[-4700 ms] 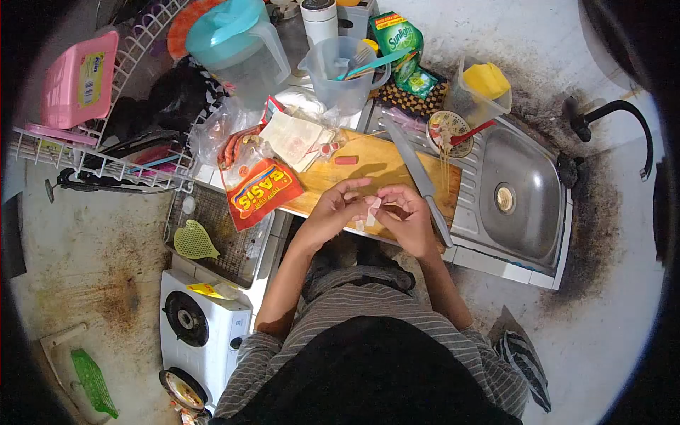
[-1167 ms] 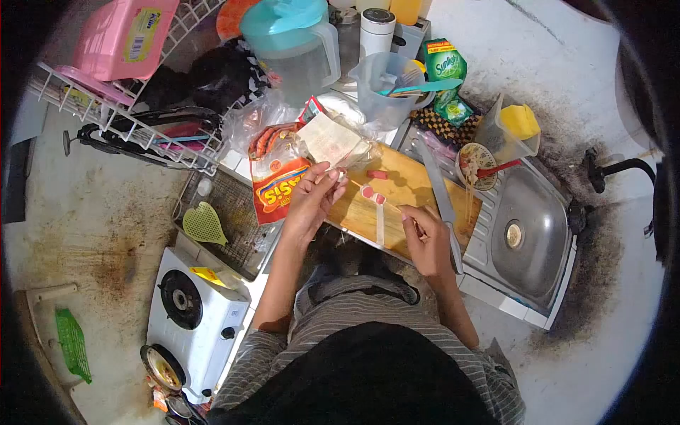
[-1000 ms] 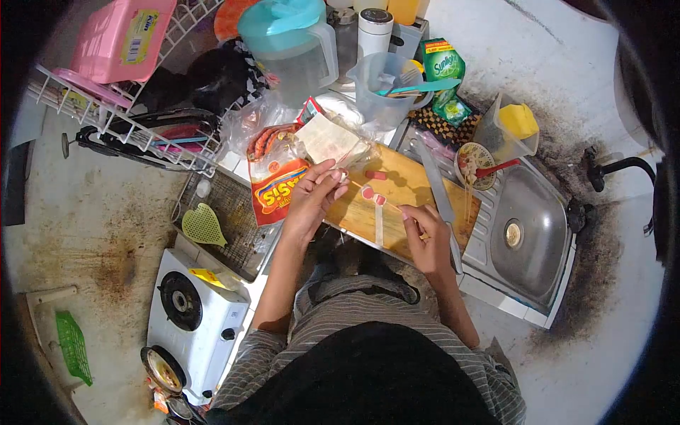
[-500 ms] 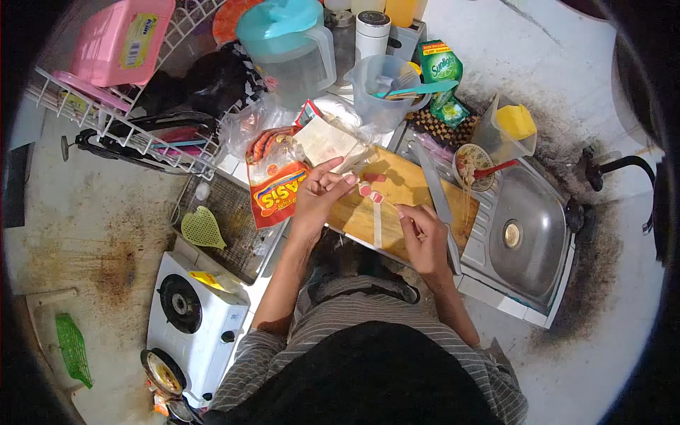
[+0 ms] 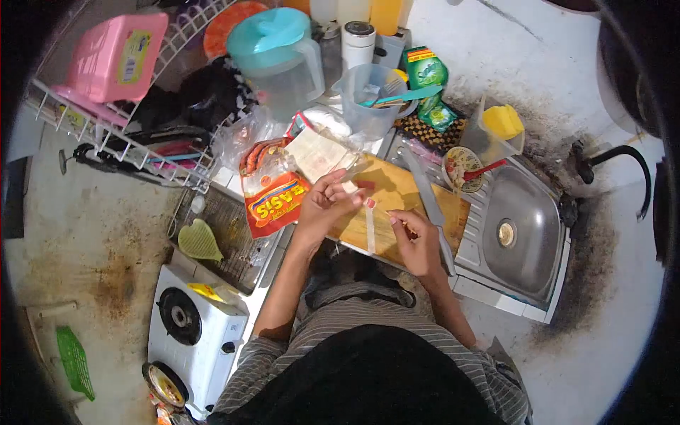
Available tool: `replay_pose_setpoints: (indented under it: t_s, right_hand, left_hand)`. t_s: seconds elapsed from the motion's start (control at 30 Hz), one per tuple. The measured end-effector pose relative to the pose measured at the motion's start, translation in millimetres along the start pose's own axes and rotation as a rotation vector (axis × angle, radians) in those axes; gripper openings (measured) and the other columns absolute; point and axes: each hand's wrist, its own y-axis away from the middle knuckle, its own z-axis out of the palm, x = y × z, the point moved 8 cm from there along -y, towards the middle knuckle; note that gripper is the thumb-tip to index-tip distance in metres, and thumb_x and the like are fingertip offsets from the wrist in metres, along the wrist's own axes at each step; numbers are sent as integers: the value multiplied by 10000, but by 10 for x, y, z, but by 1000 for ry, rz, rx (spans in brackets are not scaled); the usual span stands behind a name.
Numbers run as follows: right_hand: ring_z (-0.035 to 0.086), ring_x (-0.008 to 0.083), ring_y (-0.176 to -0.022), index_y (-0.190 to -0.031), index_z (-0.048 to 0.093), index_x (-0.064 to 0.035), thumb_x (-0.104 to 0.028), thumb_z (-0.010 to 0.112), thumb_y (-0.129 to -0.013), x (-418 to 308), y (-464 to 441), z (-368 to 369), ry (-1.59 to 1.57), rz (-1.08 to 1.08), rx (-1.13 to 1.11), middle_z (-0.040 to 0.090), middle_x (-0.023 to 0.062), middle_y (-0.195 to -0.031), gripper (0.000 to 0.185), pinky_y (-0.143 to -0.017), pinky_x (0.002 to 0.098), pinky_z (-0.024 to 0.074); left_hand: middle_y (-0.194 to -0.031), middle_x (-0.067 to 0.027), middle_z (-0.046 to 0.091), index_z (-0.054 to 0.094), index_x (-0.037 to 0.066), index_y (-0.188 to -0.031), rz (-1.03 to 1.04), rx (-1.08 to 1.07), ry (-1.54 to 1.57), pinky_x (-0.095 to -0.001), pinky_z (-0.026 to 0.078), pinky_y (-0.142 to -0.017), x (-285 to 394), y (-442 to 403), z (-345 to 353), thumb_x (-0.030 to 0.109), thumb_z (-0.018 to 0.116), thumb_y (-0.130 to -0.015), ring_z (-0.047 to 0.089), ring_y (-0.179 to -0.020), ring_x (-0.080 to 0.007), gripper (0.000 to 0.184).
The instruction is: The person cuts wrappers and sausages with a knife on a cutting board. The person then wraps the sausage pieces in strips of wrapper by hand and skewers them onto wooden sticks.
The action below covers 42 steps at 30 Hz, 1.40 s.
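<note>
My right hand (image 5: 416,237) pinches a thin wooden skewer (image 5: 386,212), and a red-and-white sausage piece (image 5: 370,203) sits at its far end. Close by, the fingers of my left hand (image 5: 324,209) are bent around a small pale piece that I cannot make out well. Both hands are over a wooden cutting board (image 5: 407,188). A narrow whitish strip (image 5: 371,232) lies on the board between them, and a reddish piece (image 5: 365,184) rests beyond the left fingertips. A large knife (image 5: 427,195) lies along the board's right side.
Left of the board are a red sausage packet (image 5: 276,200) and pale square sheets (image 5: 316,154). A bowl with a red spoon (image 5: 464,168) stands near the sink (image 5: 535,230). Jugs (image 5: 283,78) crowd the back; a gas stove (image 5: 205,333) is at lower left.
My left thumb has come down and right, closer to the sausage piece. Two pink pieces showed beside the fingers before; now one shows at the skewer's end. The whole view has shifted slightly.
</note>
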Motion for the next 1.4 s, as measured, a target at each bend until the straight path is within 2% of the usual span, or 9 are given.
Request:
replay_pose_setpoints:
  t_s: [0.2,0.33,0.43,0.67,0.77,0.93,1.1,1.23,1.4]
  right_hand:
    - [511,152,-586,-900,610,-37,-47,589,-801,-58,57,-544,13,-144,81,550,84,-720,102,-550,263,409]
    - [544,168,-612,-902,618,-34,-65,584,-804,-22,64,-1456,220,-217,423,575,97,-739,108,-568,274,432]
    - [561,179,-625,-926,617,-26,-77,575,-808,243,-110,-1816,340,-9,476,601,121,-796,135,-588,292,446]
    - [592,242,-705,-953,621,-7,-118,552,-825,1420,-379,-1557,324,87,395,619,150,-853,183,-645,334,463]
    - [597,303,-742,-956,621,-7,-91,529,-818,1399,-379,-1444,438,-39,455,620,169,-857,186,-669,377,461]
    - [487,386,-998,-1042,526,24,-38,546,-733,1102,-459,-1295,480,228,269,550,239,-982,317,-828,433,412]
    - [509,381,-977,-1088,510,10,-32,527,-788,1172,-466,-1333,493,-9,346,538,193,-1048,304,-822,399,416]
    - [540,313,-889,-1074,509,-3,-8,570,-772,349,-176,-1495,607,-238,568,541,142,-1005,308,-745,375,432]
    - [503,198,-788,-951,530,-31,-3,619,-751,-130,253,-1073,213,-174,385,525,89,-909,221,-667,308,397]
  left_hand:
    - [-976,-50,551,427,26,-1203,-67,-213,-25,-257,456,-830,-176,10,284,-75,628,-743,555,-928,-143,512]
    - [-979,-32,546,466,33,-1172,-182,-187,-45,-229,439,-796,-416,-59,304,-3,624,-778,533,-898,-103,427]
    - [-916,-9,549,484,38,-1156,-205,-212,-43,-215,433,-736,-506,-134,427,77,594,-824,532,-826,-86,352]
    - [-893,0,544,502,53,-1112,-254,-263,-85,-232,440,-711,-578,-277,713,154,562,-860,528,-790,-81,279]
    - [-902,-7,549,498,60,-1112,-245,-237,-114,-235,438,-722,-492,-314,722,162,559,-862,530,-797,-86,276]
    - [-875,4,557,510,65,-1100,-230,-173,-65,-225,439,-713,-468,-324,531,166,567,-858,534,-786,-80,268]
    - [-888,4,572,525,65,-1094,-161,-100,-67,-216,434,-698,-297,-261,256,150,556,-862,531,-769,-72,249]
    - [-873,11,563,535,55,-1088,-85,45,-212,-197,409,-708,-67,-162,-25,159,530,-877,509,-769,-61,235]
    - [-902,-13,583,540,61,-1108,77,69,-504,-229,415,-715,-11,-124,-337,172,520,-882,516,-790,-84,253]
